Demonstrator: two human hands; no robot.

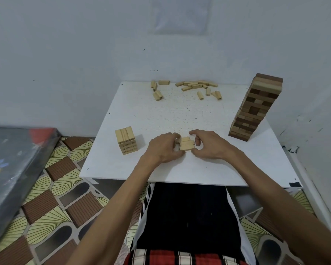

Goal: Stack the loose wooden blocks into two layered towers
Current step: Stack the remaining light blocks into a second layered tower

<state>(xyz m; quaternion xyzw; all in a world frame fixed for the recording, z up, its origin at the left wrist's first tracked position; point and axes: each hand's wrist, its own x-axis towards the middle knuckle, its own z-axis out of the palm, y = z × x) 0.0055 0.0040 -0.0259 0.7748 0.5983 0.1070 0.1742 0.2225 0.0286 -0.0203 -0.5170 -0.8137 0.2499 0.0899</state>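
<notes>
While the left hand (163, 148) and the right hand (208, 146) curl their fingers against either side of the low stack (186, 144) of pale blocks, gripping it between them at 6 o'clock on the white bench (180, 115), a short tower (125, 140) of the same pale wood stands near at 8 o'clock. Loose blocks (189, 87) lie scattered at 12 o'clock along the far edge, well apart from the hands. A tall tower (255, 108) of darker wood stands at 3 o'clock.
</notes>
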